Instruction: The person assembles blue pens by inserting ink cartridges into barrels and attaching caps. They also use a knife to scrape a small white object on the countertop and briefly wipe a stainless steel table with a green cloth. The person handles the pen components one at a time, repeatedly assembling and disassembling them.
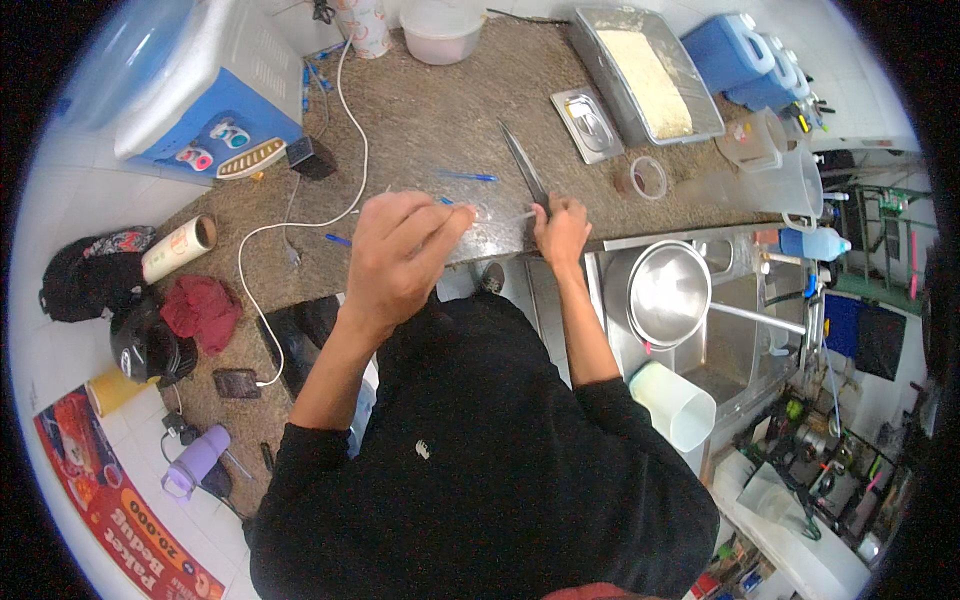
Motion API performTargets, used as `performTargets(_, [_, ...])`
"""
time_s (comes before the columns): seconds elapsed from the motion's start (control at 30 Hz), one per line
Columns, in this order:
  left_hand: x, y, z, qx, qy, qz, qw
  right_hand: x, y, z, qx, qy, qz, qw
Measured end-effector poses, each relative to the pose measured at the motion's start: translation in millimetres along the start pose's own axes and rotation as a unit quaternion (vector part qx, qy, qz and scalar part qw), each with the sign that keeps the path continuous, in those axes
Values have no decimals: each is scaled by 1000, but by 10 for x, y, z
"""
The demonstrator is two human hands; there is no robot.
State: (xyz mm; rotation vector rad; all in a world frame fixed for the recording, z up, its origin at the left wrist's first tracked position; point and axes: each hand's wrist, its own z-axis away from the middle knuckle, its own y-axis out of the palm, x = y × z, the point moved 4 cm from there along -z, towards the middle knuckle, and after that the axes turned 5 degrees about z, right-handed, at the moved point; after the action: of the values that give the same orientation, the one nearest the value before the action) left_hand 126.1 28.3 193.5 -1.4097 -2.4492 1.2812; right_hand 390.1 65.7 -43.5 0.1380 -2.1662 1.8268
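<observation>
My right hand (562,230) grips a knife (521,160) by its dark handle at the counter's near edge. The blade points away and slightly left. A small whitish sliver (524,215) shows by my right thumb; its kind is unclear. Closer to the camera, my left hand (400,250) is raised with its fingers pinched together. What they hold, if anything, is too small to make out. Beyond the hands lies a blue pen (468,176) on the brown stone counter (440,110). Another blue piece (338,240) lies left of my left hand.
A white cable (366,130) winds across the left side to a phone (237,383). A water dispenser (220,110) stands far left. Right of the knife are a metal lid (588,125), a clear cup (647,178) and a tray (700,110). A steel bowl (670,290) sits by the sink (730,345).
</observation>
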Motion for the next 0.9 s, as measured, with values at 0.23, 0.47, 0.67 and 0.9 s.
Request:
performTargets(0.23, [-23, -48, -22, 41, 18, -11, 999, 1114, -2005, 18, 36, -263, -462, 846])
performTargets(0.47, [114, 253, 80, 5, -93, 91, 992, 1198, -1925, 61, -61, -287, -276, 915])
performTargets(0.67, [135, 936, 428, -60, -272, 171, 945, 1096, -1293, 264, -155, -201, -127, 959])
performTargets(0.9, [156, 1315, 739, 24, -329, 188, 925, 832, -878, 361, -65, -194, -137, 969])
